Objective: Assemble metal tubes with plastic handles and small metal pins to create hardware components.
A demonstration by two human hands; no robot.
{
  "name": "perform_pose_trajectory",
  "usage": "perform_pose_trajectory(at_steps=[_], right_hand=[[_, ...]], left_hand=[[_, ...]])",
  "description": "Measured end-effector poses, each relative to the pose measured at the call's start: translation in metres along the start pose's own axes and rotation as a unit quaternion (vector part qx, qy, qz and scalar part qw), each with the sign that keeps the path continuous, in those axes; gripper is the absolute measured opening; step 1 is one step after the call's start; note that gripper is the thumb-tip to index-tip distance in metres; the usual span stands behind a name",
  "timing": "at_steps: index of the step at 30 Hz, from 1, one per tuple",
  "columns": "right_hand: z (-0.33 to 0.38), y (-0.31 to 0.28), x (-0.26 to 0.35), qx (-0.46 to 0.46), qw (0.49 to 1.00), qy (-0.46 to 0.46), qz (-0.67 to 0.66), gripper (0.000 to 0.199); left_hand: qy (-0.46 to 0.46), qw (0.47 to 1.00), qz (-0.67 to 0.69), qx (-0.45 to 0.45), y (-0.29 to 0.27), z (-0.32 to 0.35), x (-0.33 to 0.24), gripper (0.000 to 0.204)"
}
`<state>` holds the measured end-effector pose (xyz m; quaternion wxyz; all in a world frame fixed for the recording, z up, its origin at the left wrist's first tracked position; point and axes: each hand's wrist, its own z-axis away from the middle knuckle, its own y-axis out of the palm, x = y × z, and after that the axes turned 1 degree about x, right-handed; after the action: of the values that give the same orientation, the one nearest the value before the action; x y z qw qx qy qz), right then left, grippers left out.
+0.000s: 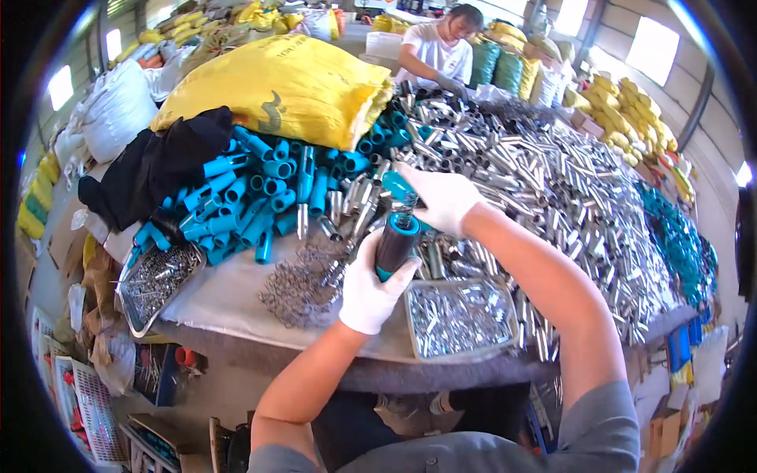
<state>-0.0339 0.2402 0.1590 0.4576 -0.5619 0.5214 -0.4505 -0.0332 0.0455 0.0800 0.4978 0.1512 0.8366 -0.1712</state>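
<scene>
The left hand wraps around a dark tube over the table. The right hand pinches a teal piece above its mouth, with a spring (I think; it's blurry) between. This looks like fitting parts; the next move needs steady aim.

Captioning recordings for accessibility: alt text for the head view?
A white-gloved left hand holds a black-and-teal tube; the gloved right hand holds a teal piece at the coil spring above it. Around them lie teal tubes, metal tubes and a tray of small shiny parts.
</scene>
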Motion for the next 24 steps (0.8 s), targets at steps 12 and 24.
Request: perform_pose_trajectory(at_steps=[12, 24], right_hand=[[0.249, -0.053, 0.045, 0.151, 0.902, 0.018, -0.404, 0.029], [0.34, -0.019, 0.085, 0.307, 0.868, -0.025, -0.389, 0.028]], left_hand=[[-0.037, 0.951, -0.149, 0.268, -0.033, 0.168, -0.043, 0.037], [-0.188, 0.777, 0.036, 0.599, -0.024, 0.257, -0.024, 0.046]])
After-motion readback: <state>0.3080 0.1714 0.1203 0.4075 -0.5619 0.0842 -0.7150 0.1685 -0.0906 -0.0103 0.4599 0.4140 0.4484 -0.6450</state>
